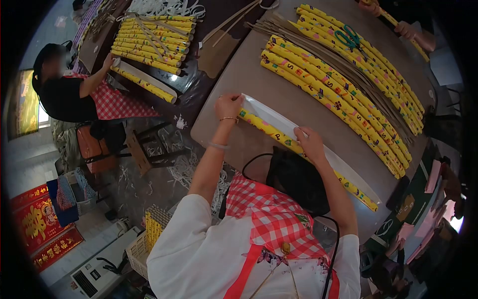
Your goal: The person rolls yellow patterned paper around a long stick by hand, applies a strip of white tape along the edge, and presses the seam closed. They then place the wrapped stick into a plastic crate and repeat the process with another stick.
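Note:
A long roll of yellow patterned wrapping paper (pixel 273 131) lies along the near edge of the brown table, a white strip (pixel 264 112) showing along its far side. At its left end, my left hand (pixel 229 106) is closed, fingers pinched on the roll's end and the strip's corner. My right hand (pixel 309 143) grips near the middle, thumb and fingers closed at the strip's edge. Beyond my hands, finished-looking yellow rolls (pixel 333 102) lie side by side.
Brown paper strips (pixel 343 74) and green-handled scissors (pixel 350 38) lie among the far rolls. At left, a person in a checked apron (pixel 122 103) handles another roll (pixel 144 83) near stacked rolls (pixel 152 42). Another person's hands (pixel 406 31) hold a roll at top right.

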The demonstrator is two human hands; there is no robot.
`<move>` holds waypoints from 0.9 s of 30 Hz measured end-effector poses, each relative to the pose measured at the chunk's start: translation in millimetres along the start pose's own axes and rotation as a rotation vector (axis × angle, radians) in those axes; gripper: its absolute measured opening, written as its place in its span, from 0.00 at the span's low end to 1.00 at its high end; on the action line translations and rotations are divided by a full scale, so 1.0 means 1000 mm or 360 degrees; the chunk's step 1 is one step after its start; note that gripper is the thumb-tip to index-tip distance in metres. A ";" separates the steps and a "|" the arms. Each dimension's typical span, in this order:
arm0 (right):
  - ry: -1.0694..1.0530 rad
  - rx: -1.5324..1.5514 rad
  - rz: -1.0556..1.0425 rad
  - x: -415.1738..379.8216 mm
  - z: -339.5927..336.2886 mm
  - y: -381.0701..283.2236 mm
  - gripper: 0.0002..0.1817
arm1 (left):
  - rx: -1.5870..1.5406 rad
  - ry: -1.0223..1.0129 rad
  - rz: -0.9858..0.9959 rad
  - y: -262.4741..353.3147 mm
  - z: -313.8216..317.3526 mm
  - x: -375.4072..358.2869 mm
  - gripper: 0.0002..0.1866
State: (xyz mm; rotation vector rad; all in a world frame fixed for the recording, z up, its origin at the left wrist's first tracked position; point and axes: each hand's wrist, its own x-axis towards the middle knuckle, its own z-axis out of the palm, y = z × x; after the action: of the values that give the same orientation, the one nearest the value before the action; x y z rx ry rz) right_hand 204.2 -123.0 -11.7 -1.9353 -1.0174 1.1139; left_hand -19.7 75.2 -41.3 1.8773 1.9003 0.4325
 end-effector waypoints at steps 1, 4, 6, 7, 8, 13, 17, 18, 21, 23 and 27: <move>-0.0001 0.0001 0.0000 0.001 0.000 0.002 0.24 | -0.0004 0.0007 0.0012 0.000 0.000 0.000 0.17; -0.0011 0.0000 0.0003 0.002 0.000 0.003 0.25 | -0.0036 0.0001 -0.0008 0.000 0.000 0.000 0.17; -0.0027 -0.0033 0.0034 0.000 -0.003 -0.003 0.26 | -0.0030 0.0004 -0.0014 0.001 0.001 0.000 0.17; -0.0026 -0.0034 0.0033 0.000 -0.004 -0.005 0.26 | -0.0023 0.0008 -0.0020 0.001 0.000 -0.001 0.17; -0.0030 -0.0045 0.0049 0.000 -0.004 -0.006 0.27 | -0.0023 0.0008 -0.0020 0.001 0.000 -0.001 0.17; -0.0048 -0.0036 0.0167 -0.001 -0.006 -0.013 0.27 | -0.0039 -0.0023 -0.0131 0.008 -0.003 -0.003 0.14; -0.0064 -0.0061 0.0165 0.001 -0.007 -0.012 0.26 | -0.0024 -0.0044 -0.0211 0.013 -0.004 -0.004 0.14; -0.0044 -0.0049 0.0120 0.001 -0.005 -0.008 0.25 | -0.0012 -0.0021 -0.0198 0.013 -0.005 -0.005 0.14; -0.0013 -0.0032 0.0074 0.002 -0.003 -0.003 0.25 | -0.0006 0.0014 -0.0169 0.008 0.000 -0.005 0.14; -0.0025 -0.0036 0.0088 0.001 -0.005 -0.007 0.25 | -0.0013 0.0023 -0.0152 0.005 0.004 -0.004 0.14; -0.0069 -0.0087 0.0154 0.002 -0.007 -0.009 0.27 | -0.0041 0.0007 -0.0200 0.008 0.001 -0.004 0.16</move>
State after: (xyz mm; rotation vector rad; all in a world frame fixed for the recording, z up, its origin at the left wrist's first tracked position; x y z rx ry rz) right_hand 208.2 -118.3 -2.4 -2.0301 -0.9957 1.1982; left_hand -12.7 70.9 -38.0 1.7302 1.9926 0.4187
